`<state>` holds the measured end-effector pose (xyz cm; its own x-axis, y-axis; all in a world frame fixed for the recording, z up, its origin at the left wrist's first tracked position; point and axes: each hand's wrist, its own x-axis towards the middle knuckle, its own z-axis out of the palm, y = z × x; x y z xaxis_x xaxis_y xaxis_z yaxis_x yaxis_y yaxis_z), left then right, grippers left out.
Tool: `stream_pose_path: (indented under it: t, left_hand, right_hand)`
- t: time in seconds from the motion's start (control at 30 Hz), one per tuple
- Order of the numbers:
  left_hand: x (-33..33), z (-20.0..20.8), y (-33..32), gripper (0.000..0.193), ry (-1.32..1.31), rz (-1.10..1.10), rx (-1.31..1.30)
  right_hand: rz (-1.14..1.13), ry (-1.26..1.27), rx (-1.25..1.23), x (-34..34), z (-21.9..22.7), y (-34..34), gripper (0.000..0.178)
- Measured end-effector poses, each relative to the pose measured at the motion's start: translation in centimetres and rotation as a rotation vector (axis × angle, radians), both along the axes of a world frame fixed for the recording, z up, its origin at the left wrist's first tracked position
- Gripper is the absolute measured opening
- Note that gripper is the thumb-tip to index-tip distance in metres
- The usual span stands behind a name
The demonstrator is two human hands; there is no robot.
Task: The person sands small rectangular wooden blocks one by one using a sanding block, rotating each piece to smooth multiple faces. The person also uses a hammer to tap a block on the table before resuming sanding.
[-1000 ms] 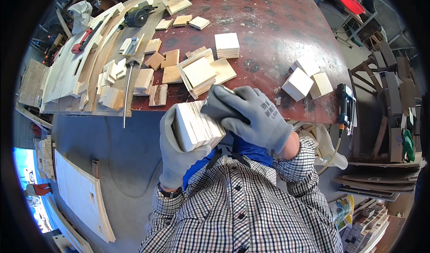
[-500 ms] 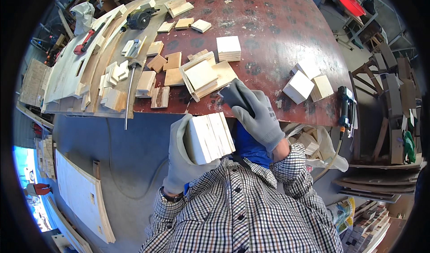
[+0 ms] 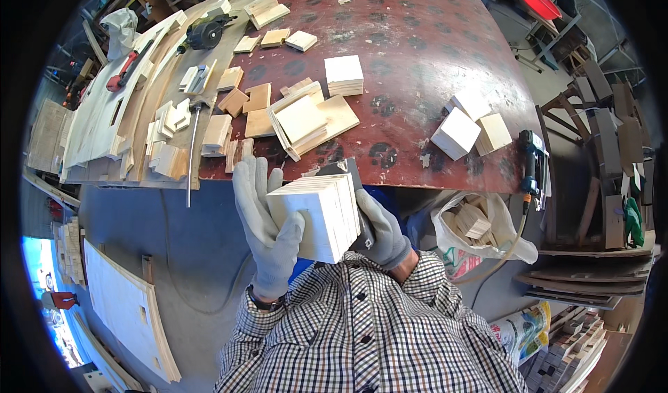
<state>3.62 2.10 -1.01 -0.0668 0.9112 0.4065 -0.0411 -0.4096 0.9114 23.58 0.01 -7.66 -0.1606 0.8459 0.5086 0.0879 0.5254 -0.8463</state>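
Both of my hands wear grey gloves, and I hold a stack of pale square wooden pieces in front of my chest, just below the table's near edge. My left hand grips the stack's left face, thumb on the front. On the stack's right side, my right hand presses a dark flat block against the edges of the pieces. My checked shirt fills the lower middle of the view.
The round red-brown table carries several wooden squares, small stacks and a pile of thin boards. Planks, a hammer and a power tool lie at its left. A white bag of offcuts hangs by a corded tool.
My right hand slid from the top of the stack down to its right side with the dark block. My left hand turned the stack and shifted it rightward.
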Motion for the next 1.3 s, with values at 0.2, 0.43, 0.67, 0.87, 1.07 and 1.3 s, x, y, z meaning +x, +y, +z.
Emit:
stream_pose_path:
  t: [0.2, 0.43, 0.67, 0.87, 1.07, 1.3]
  left_hand:
    - [-0.9, -5.3, -1.6, 0.076, -0.671, -0.497, -0.66]
    - [-0.3, -6.4, -1.8, 0.073, -1.026, -0.583, -0.64]
    - [-0.3, -2.3, -0.6, 0.085, -0.468, -0.18, -0.466]
    - [0.1, -0.4, -0.8, 0.091, -0.325, -0.101, -0.441]
    - [-0.8, -1.6, -0.6, 0.082, -0.382, -0.101, -0.461]
    - [-0.8, -0.3, -1.5, 0.084, -0.388, -0.187, -0.502]
  right_hand:
    - [0.051, 0.267, -0.26, 0.5, 2.2, 1.2, 0.063]
    - [-0.278, 0.11, -0.282, 0.0, 2.6, 1.5, 0.069]
    - [-0.118, -0.188, 0.316, 3.3, 6.0, 1.3, 0.078]
    - [-0.245, -0.57, 0.304, 1.6, 7.2, 0.8, 0.063]
    - [-0.401, -0.397, 0.202, 2.8, 6.1, 3.6, 0.076]
    - [-0.393, -0.357, 0.209, 0.8, 4.7, 4.2, 0.069]
